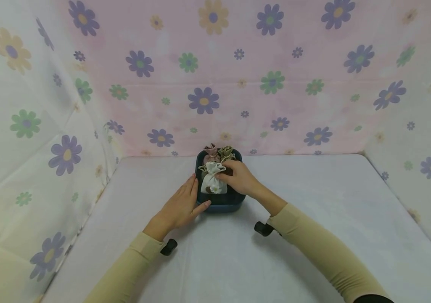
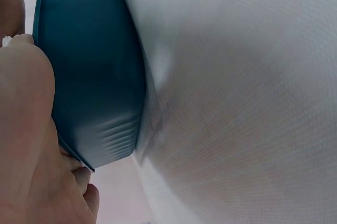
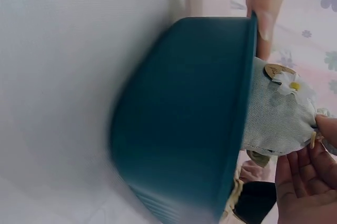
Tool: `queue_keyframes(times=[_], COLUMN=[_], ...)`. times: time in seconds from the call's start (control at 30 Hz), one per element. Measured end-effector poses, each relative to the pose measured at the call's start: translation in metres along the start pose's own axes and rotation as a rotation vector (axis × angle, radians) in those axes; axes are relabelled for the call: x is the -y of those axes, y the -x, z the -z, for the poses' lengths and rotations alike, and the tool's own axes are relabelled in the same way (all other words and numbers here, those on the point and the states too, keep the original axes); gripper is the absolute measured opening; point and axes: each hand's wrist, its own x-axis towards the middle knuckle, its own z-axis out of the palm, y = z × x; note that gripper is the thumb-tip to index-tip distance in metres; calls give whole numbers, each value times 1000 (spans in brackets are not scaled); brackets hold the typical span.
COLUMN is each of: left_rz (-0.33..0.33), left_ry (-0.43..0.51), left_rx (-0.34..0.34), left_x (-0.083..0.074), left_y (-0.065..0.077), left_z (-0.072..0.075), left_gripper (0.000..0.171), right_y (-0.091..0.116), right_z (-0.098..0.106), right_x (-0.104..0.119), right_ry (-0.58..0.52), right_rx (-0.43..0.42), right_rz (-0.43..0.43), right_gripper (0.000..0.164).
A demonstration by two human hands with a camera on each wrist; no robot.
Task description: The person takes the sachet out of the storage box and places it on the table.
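A dark teal plastic basin (image 1: 223, 208) stands on the table with several drawstring pouches inside. My right hand (image 1: 243, 179) pinches the gathered neck of a white pouch (image 1: 215, 182). In the right wrist view this white pouch (image 3: 276, 116) shows a daisy and a brown tag, and part of it rises above the basin's rim. Behind it sit a pinkish pouch (image 1: 211, 153) and an olive green one (image 1: 226, 152). My left hand (image 1: 177, 206) lies with straight fingers along the basin's left side, its thumb by the front rim.
A white cloth covers the table (image 1: 306, 235). Close behind the basin rises a pink flowered curtain (image 1: 223, 113), and pale flowered sheets (image 1: 67, 139) hang at both sides. A black wrist mount (image 1: 263, 228) sticks out under each forearm.
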Motion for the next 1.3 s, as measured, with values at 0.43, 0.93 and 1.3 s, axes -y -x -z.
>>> queue_keyframes(times=[0.43, 0.93, 1.3], left_rz=[3, -4, -1], left_ry=[3, 4, 11], left_rx=[-4, -1, 2], left_x=[1, 3, 3], left_y=[-1, -4, -3], left_z=[0, -3, -4], left_gripper=[98, 98, 98], right_y=[8, 20, 28], right_z=[26, 44, 61], right_x=[17, 13, 5], right_ry=[-21, -2, 16], right_rx=[14, -18, -39], right_rz=[-63, -114, -109], right_gripper=[18, 18, 19])
